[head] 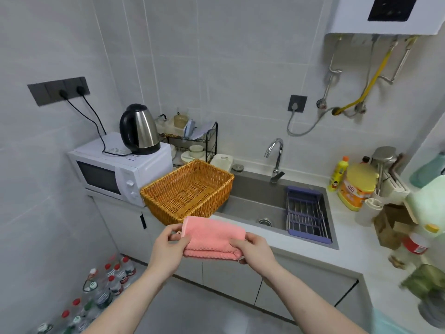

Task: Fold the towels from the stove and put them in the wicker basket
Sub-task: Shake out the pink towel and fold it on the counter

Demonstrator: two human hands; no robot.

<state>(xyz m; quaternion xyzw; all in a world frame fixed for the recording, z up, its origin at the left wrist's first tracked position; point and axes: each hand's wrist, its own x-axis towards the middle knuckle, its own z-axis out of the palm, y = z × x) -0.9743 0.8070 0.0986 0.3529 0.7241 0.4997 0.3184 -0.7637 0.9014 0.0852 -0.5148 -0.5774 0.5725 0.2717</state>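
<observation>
A folded pink towel hangs in the air just in front of the counter edge, held flat between both hands. My left hand pinches its left end and my right hand grips its right end. The brown wicker basket stands on the counter just beyond the towel, left of the sink, and nothing lies inside it. A pale green towel shows blurred at the right edge. The stove is out of view.
A white microwave with a kettle on top stands left of the basket. The steel sink holds a purple drain rack. Detergent bottles and jars crowd the right counter. Water bottles stand on the floor at left.
</observation>
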